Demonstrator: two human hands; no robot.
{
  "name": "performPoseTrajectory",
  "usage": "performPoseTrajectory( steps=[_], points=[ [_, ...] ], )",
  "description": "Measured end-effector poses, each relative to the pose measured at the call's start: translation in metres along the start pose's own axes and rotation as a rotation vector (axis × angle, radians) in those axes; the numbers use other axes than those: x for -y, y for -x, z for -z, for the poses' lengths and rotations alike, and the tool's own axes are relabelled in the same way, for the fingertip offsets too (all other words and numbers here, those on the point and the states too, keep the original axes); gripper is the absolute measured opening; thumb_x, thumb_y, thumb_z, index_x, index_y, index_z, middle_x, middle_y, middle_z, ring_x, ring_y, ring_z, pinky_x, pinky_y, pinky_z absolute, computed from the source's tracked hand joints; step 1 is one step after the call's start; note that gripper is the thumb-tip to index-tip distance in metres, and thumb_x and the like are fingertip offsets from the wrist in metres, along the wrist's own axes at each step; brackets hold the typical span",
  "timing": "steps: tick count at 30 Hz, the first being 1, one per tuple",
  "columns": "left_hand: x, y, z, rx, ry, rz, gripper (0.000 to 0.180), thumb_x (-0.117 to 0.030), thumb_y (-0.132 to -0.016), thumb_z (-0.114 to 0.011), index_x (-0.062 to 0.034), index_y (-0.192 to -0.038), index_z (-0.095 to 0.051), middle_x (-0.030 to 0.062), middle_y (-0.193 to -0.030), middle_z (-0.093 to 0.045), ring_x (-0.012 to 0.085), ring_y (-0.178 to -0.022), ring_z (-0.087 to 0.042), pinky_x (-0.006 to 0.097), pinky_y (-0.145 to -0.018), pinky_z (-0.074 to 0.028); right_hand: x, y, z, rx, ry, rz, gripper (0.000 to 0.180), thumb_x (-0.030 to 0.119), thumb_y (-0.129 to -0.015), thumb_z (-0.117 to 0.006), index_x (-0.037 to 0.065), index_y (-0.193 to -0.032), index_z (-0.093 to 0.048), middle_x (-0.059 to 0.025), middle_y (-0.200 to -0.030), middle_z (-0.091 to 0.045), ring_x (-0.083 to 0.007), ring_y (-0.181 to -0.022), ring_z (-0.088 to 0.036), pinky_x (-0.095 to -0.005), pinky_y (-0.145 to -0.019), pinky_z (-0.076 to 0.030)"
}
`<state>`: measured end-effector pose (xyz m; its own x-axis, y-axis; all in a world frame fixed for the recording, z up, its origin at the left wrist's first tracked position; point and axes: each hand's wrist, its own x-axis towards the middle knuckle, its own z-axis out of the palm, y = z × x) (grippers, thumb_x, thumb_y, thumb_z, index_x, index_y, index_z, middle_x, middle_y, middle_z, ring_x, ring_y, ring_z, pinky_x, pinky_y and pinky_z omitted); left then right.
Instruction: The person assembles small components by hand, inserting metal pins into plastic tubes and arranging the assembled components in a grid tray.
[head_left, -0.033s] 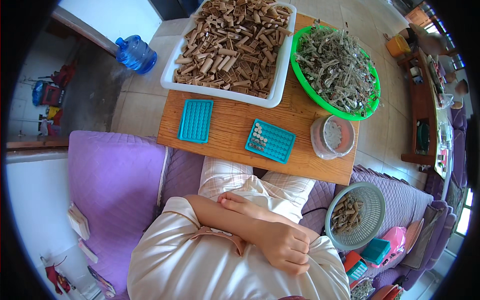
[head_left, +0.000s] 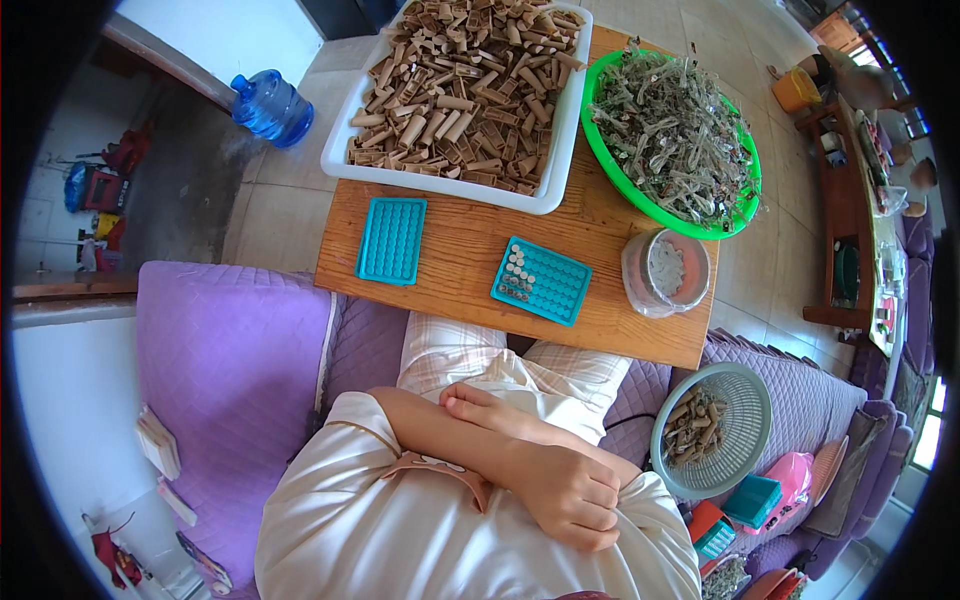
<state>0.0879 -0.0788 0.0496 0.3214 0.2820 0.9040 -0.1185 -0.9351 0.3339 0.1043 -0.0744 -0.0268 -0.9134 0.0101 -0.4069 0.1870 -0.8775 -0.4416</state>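
Observation:
My forearms are crossed in front of my body, left over right. My left hand (head_left: 572, 498) lies at the right side, fingers curled together, against my right arm near its elbow. Beyond my left forearm, my right hand (head_left: 482, 408) rests above my lap with its fingers bent in, partly hidden by that forearm. No object shows in either hand. Nearest on the wooden table (head_left: 450, 300) is a teal tray (head_left: 555, 285) with rows of round hollows, several at its left filled with small white and dark round pieces. Another teal tray (head_left: 392, 240), with no pieces, lies to its left.
A white bin (head_left: 540, 205) of brown half-tube pieces and a green basin (head_left: 625, 205) of clear plastic strips stand farther back. A bag-lined tub (head_left: 640, 295) holds white pieces. A grey basket (head_left: 750, 420) sits on the purple sofa (head_left: 230, 400); a blue water bottle (head_left: 272, 108) lies left.

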Motion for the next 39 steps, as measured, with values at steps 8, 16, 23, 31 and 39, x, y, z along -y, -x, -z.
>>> performPoseTrajectory(
  steps=[8,16,23,31,39],
  points=[
    [0.003,0.007,0.005,-0.014,-0.031,-0.062,0.012,-0.013,-0.069,-0.055,-0.0038,-0.075,-0.052,-0.0022,-0.063,-0.043,0.0094,-0.054,-0.045,0.022,-0.053,-0.039,0.034,0.035,0.007,0.026,-0.076,0.032,0.017,0.025,-0.089,-0.042,0.009,-0.086,-0.047,0.0042,-0.079,-0.046,-0.0030,-0.073,-0.040,-0.0184,-0.063,-0.037],
    [0.002,0.005,0.008,0.137,-0.035,-0.106,0.008,-0.010,-0.073,-0.051,-0.0036,-0.077,-0.053,0.0005,-0.067,-0.047,0.0114,-0.060,-0.048,0.023,-0.058,-0.042,0.021,0.013,0.000,-0.026,-0.240,0.021,0.021,0.026,-0.089,-0.042,0.006,-0.085,-0.048,-0.0005,-0.080,-0.050,-0.0087,-0.073,-0.048,-0.0221,-0.065,-0.042],
    [0.003,0.012,0.038,0.206,-0.049,-0.085,0.008,-0.010,-0.072,-0.051,-0.0035,-0.076,-0.052,0.0003,-0.067,-0.046,0.0113,-0.058,-0.048,0.023,-0.057,-0.041,0.021,0.016,-0.007,0.033,-0.213,0.063,0.021,0.025,-0.089,-0.041,0.005,-0.085,-0.048,-0.0021,-0.082,-0.051,-0.0101,-0.073,-0.050,-0.0231,-0.065,-0.043],
    [0.010,0.009,0.013,0.130,-0.103,-0.181,0.011,-0.015,-0.066,-0.052,-0.0059,-0.073,-0.050,-0.0043,-0.060,-0.042,0.0077,-0.053,-0.046,0.021,-0.052,-0.039,-0.013,-0.044,0.006,-0.491,-0.487,-0.008,0.027,0.011,-0.078,-0.041,0.001,-0.053,-0.038,-0.0107,-0.053,-0.037,-0.0245,-0.052,-0.043,-0.0358,-0.055,-0.041],
    [0.004,0.017,0.040,0.203,-0.029,-0.037,0.009,-0.011,-0.071,-0.053,-0.0036,-0.075,-0.052,-0.0008,-0.064,-0.045,0.0104,-0.056,-0.046,0.023,-0.055,-0.041,0.018,0.007,-0.002,0.010,-0.326,0.006,0.016,0.017,-0.085,-0.044,0.004,-0.077,-0.047,-0.0039,-0.075,-0.049,-0.0121,-0.068,-0.049,-0.0230,-0.063,-0.043]
  ],
)
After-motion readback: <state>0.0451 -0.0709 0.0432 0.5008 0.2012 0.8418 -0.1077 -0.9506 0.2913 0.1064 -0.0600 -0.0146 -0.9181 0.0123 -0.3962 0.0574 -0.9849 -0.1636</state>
